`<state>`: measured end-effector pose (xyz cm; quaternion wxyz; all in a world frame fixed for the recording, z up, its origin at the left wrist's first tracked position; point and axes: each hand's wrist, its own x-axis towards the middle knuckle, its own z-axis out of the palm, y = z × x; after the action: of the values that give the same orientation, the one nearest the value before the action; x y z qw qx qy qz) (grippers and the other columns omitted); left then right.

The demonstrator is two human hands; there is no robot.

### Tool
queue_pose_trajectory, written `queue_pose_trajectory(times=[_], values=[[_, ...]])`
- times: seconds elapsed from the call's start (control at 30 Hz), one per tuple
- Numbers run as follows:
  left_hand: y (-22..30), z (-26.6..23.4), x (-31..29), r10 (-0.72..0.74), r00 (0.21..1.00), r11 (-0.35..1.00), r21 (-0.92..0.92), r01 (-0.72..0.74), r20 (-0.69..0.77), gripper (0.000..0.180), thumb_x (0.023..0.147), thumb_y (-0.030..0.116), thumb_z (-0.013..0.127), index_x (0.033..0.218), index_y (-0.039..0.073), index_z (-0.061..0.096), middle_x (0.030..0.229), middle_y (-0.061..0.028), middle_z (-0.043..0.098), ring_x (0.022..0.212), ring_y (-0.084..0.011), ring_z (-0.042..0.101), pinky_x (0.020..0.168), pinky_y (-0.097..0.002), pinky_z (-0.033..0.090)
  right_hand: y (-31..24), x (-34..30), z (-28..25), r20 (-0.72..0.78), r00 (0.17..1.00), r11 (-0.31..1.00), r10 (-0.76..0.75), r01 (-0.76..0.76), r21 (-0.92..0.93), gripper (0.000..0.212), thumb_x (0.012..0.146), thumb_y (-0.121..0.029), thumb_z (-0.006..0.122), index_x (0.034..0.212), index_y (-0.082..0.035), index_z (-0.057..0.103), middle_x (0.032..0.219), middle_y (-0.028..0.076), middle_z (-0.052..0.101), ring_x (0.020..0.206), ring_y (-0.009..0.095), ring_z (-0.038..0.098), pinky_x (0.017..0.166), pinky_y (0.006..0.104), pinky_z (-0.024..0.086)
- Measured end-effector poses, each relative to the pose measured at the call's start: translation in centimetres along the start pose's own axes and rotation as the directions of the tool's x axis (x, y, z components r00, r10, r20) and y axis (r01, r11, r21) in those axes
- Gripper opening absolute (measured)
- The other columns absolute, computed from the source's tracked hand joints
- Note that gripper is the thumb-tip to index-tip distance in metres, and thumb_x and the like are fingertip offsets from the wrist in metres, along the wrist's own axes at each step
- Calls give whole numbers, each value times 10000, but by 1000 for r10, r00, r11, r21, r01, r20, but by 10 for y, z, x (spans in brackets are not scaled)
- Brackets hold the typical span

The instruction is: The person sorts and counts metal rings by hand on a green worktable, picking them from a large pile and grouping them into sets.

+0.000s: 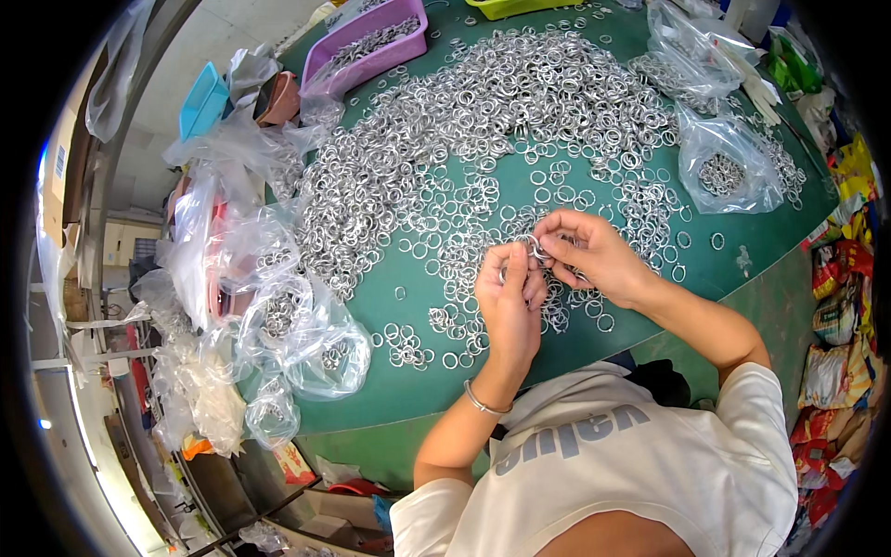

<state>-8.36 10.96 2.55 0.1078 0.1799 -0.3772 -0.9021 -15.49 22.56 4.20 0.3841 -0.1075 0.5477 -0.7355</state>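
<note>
Both my hands meet over the near middle of a green table (pixel 422 385). My left hand (pixel 510 286) is closed, with silvery metal rings partly showing between its fingers. My right hand (pixel 594 255) pinches a metal ring (pixel 533 243) against the left fingertips; the fingers hide much of it. Loose metal rings (pixel 464 316) lie under and around both hands. Beyond them a big heap of the same rings (pixel 501 84) curves across the table from left to far right.
Clear plastic bags with rings stand at the left (pixel 320 343) and at the right (pixel 729 167). A purple basket (pixel 320 56) of small metal parts sits at the far left, near a blue basket (pixel 204 100). A yellow-green tray (pixel 510 7) stands at the far edge. Colourful packages (pixel 835 316) line the right side.
</note>
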Motion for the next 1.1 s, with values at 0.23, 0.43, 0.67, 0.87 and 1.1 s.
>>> queue_pose_trajectory(times=[0.23, 0.43, 0.67, 0.87, 1.1], values=[[14, 1, -2, -259, 966, 959, -123, 257, 2, 98, 914, 113, 499, 892, 20, 524, 733, -14, 486, 467, -15, 304, 382, -159, 230, 9, -4, 3, 80, 886, 716, -456, 419, -558, 159, 861, -106, 557, 933, 35, 562, 775, 79, 581, 589, 165, 526, 527, 298, 421], [19, 2, -5, -297, 955, 954, -57, 296, -17, 108, 918, 124, 494, 919, 20, 520, 700, -21, 496, 457, -21, 312, 376, -161, 236, 4, -14, 0, 149, 877, 531, -457, 403, -745, 126, 844, -83, 541, 895, 29, 567, 792, 166, 560, 712, 335, 545, 613, 383, 434], [19, -2, -13, -155, 986, 956, 262, 134, 58, 149, 903, 103, 514, 1022, 17, 544, 726, -34, 547, 482, -47, 380, 403, -171, 280, -2, -17, -2, 70, 937, 693, -343, 302, -655, 135, 858, -105, 527, 854, 21, 573, 666, 139, 566, 588, 258, 553, 548, 336, 427], [18, -5, -11, 362, 810, 305, 762, -571, 462, 94, 795, -5, 616, 887, -23, 627, 764, -72, 607, 645, -136, 550, 590, -224, 436, -13, -20, 0, 75, 987, 803, -140, 158, -574, 143, 864, -112, 523, 840, 22, 565, 668, 138, 567, 593, 263, 556, 543, 332, 423], [24, -17, -7, 250, 798, 403, 690, -601, 549, 61, 801, 18, 617, 820, -40, 612, 724, -81, 583, 635, -159, 540, 581, -245, 428, -6, -25, -3, 266, 865, 453, -425, 458, -765, 111, 855, -97, 541, 846, 13, 530, 724, 166, 537, 685, 376, 528, 590, 425, 411]])
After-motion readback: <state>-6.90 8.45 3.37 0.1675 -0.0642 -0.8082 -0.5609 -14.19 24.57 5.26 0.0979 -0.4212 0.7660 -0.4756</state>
